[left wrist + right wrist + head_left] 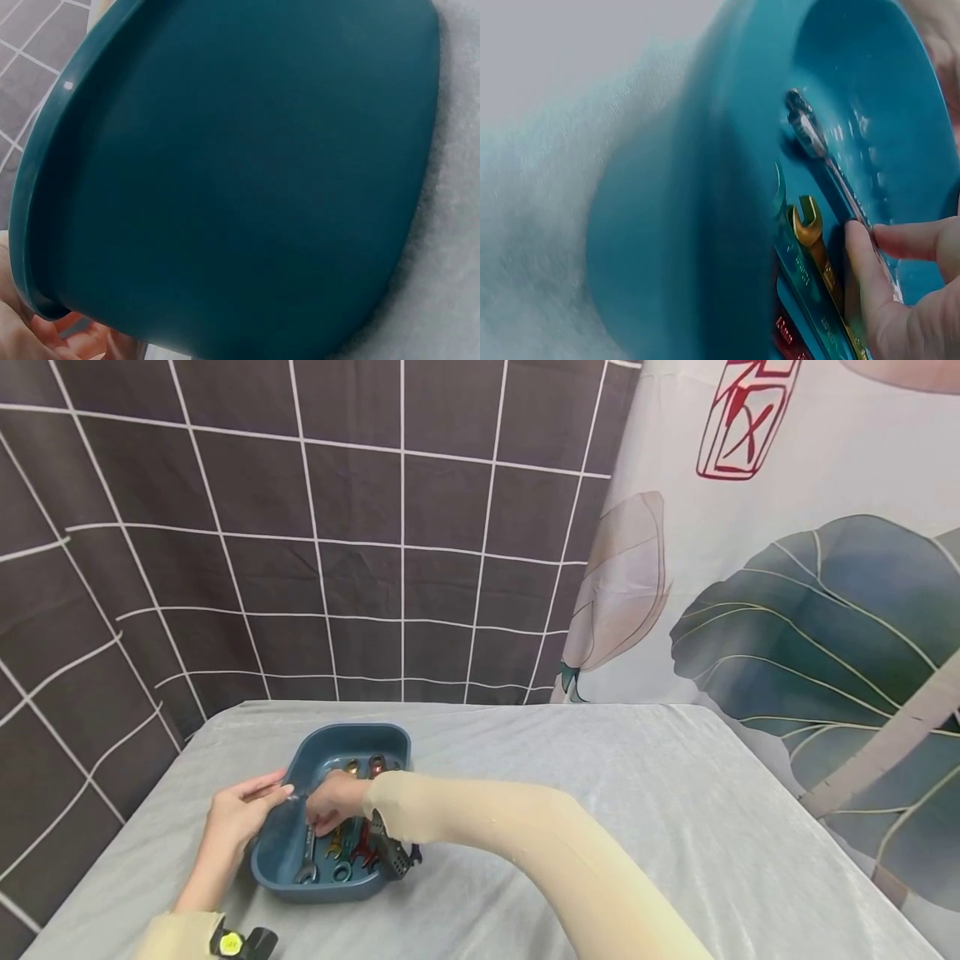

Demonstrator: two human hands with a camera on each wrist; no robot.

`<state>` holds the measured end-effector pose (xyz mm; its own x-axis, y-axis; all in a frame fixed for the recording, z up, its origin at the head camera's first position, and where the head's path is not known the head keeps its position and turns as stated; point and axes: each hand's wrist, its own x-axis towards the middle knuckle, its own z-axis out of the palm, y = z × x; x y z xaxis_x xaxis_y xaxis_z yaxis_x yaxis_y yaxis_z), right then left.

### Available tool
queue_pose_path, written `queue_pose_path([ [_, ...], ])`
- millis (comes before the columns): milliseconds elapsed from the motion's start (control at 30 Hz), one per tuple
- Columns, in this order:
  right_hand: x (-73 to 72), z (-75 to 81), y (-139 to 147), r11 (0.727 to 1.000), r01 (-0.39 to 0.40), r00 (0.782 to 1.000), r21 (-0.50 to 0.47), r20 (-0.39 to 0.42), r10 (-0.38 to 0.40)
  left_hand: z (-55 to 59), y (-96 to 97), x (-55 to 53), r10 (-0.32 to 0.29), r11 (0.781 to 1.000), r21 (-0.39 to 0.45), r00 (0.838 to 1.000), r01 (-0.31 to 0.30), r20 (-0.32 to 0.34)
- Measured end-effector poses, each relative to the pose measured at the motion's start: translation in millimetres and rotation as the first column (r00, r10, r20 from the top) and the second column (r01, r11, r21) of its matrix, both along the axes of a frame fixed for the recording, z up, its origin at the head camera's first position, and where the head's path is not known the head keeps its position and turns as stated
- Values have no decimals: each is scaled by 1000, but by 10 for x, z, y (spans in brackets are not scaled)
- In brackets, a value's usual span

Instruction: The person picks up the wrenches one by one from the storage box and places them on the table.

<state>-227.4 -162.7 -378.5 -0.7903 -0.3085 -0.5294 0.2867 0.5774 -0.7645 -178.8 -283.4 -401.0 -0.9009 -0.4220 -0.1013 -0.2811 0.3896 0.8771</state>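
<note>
A blue plastic basin (360, 892) sits on the cloth with several combination wrenches in it. My left hand (234, 814) grips its left rim, thumb over the top and fingers curled below the lip, as the left wrist view shows. Inside the basin, my right hand (335, 802) pinches the shank of a silver wrench (808, 131) between thumb and finger. To the right of that wrench (307, 867) lie a gold wrench (808, 225), a green wrench (806, 289) and a red wrench (787, 330). My right forearm hides part of the basin's right side.
A light grey cloth (600, 793) covers the table. Behind it hang a dark curtain (442, 502) with white grid lines and a white curtain (675, 410) with painted leaves. A purple wrench end (416, 854) shows by the basin's right edge.
</note>
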Motion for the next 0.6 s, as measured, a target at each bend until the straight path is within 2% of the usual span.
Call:
queue_pose_path([
  [233, 28, -8, 6, 1000, 17, 1000, -20, -9, -17, 1, 1, 9, -4, 1000, 19, 1000, 4, -8],
  [600, 48, -19, 43, 997, 18, 999, -81, 49, -14, -3, -2, 14, -15, 1000, 3, 1000, 15, -1],
])
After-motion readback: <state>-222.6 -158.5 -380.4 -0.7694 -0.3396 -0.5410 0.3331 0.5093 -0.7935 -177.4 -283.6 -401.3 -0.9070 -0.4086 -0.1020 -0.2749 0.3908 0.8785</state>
